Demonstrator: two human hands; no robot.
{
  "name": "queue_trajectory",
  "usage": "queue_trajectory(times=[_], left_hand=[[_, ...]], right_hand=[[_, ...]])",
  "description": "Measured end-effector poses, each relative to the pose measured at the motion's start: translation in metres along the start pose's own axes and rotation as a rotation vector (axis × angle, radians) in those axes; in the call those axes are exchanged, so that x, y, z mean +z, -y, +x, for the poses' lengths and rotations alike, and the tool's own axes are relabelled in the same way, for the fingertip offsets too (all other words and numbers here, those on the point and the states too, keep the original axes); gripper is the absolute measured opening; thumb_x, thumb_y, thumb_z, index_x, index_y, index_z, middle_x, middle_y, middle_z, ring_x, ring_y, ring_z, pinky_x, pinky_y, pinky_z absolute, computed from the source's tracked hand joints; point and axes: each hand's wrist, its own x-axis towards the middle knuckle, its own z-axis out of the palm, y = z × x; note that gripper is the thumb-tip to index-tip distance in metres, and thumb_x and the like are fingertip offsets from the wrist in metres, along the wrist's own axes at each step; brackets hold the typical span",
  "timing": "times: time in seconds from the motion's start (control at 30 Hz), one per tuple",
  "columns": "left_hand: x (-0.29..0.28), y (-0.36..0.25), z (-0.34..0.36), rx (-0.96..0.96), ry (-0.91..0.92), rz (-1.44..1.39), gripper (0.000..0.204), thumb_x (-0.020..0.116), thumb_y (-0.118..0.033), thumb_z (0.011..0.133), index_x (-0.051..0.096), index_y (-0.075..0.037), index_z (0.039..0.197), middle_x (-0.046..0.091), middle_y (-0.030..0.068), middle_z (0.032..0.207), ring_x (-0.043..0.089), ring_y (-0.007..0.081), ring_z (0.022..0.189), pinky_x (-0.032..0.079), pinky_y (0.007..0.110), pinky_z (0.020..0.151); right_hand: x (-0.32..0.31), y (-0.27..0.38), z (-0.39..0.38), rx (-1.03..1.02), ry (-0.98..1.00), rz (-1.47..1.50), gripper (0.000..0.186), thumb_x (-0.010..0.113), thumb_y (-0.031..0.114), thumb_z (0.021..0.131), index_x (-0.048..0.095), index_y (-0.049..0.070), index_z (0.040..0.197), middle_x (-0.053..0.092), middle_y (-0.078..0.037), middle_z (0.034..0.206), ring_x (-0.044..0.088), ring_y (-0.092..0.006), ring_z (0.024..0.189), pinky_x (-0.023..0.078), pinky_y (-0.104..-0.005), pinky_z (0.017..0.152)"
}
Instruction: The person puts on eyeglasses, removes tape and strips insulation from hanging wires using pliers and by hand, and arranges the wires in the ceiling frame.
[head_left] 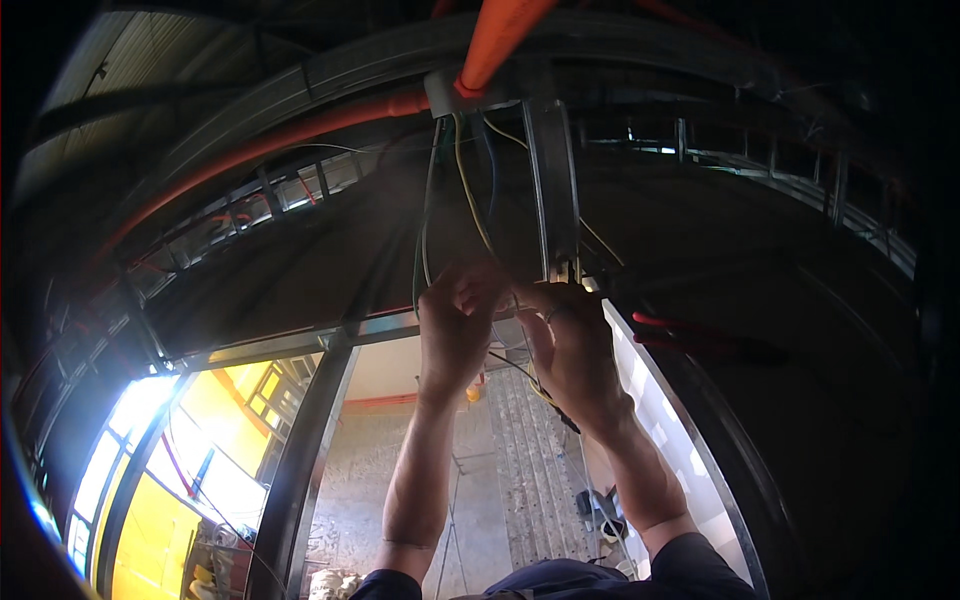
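Observation:
My left hand (458, 325) is raised with its fingers closed round thin electrical wires (431, 215). A yellow wire (468, 188) drops between the wires and my two hands. Close beside it, my right hand (578, 345) is closed in a pinch near the lower wire ends, its fingertips in shadow and partly hidden. The wires hang from a pale junction box (441, 93) above. A thick orange conduit (500, 45) rises from that box, and another orange conduit (360, 115) runs off to the left.
A metal stud (553, 185) stands just right of the wires. Red handles (655, 328) of a tool show right of my right hand. A metal frame rail (270, 350) crosses below. Through the frame appear a concrete floor (350, 480) and a yellow wall (150, 530).

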Motion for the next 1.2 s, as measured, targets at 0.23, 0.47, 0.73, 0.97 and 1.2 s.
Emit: queue_trajectory(times=[0.23, 0.47, 0.73, 0.97, 1.2], left_hand=[[-0.005, 0.009, 0.0, -0.008, 0.134, -0.349, 0.017, 0.062, -0.008, 0.098, 0.06, 0.0, 0.113, 0.068, 0.0072, 0.1, 0.067, 0.0153, 0.092, 0.055, 0.033, 0.084], [-0.009, 0.013, -0.005, -0.009, 0.197, -0.349, 0.019, 0.06, -0.008, 0.099, 0.057, -0.001, 0.115, 0.067, 0.0084, 0.1, 0.068, 0.0178, 0.094, 0.055, 0.038, 0.086], [-0.023, 0.006, -0.021, -0.09, 0.121, -0.494, 0.018, 0.061, -0.008, 0.097, 0.057, -0.001, 0.113, 0.064, 0.0069, 0.099, 0.065, 0.0154, 0.08, 0.056, 0.03, 0.054], [-0.056, 0.009, -0.028, -0.075, 0.049, -0.463, 0.016, 0.057, -0.009, 0.1, 0.061, -0.004, 0.114, 0.06, 0.0049, 0.088, 0.046, 0.0042, 0.06, 0.036, 0.018, 0.048], [-0.062, 0.006, -0.032, -0.168, 0.064, -0.29, 0.023, 0.06, -0.016, 0.099, 0.062, -0.001, 0.117, 0.054, 0.0008, 0.077, 0.043, 0.0049, 0.054, 0.038, 0.02, 0.051]], right_hand=[[-0.005, 0.002, 0.006, -0.018, -0.02, 0.043, 0.031, 0.067, -0.005, 0.085, 0.067, 0.006, 0.114, 0.067, -0.014, 0.087, 0.065, -0.0328, 0.081, 0.051, -0.0424, 0.074], [-0.011, 0.004, -0.002, -0.044, 0.066, 0.024, 0.032, 0.064, -0.006, 0.086, 0.064, 0.005, 0.116, 0.066, -0.013, 0.095, 0.064, -0.032, 0.089, 0.049, -0.0414, 0.08], [-0.033, 0.009, -0.002, 0.036, -0.053, -0.015, 0.027, 0.064, -0.004, 0.09, 0.061, 0.005, 0.116, 0.066, -0.013, 0.098, 0.065, -0.0299, 0.089, 0.049, -0.0368, 0.077], [-0.036, -0.008, 0.001, 0.272, -0.035, 0.247, 0.018, 0.064, 0.008, 0.096, 0.067, 0.002, 0.113, 0.073, -0.009, 0.095, 0.07, -0.0138, 0.083, 0.052, -0.0256, 0.07], [-0.041, 0.004, 0.001, 0.257, 0.112, 0.314, 0.02, 0.058, 0.005, 0.099, 0.067, 0.002, 0.117, 0.074, -0.01, 0.098, 0.072, -0.0157, 0.09, 0.056, -0.0264, 0.079]])
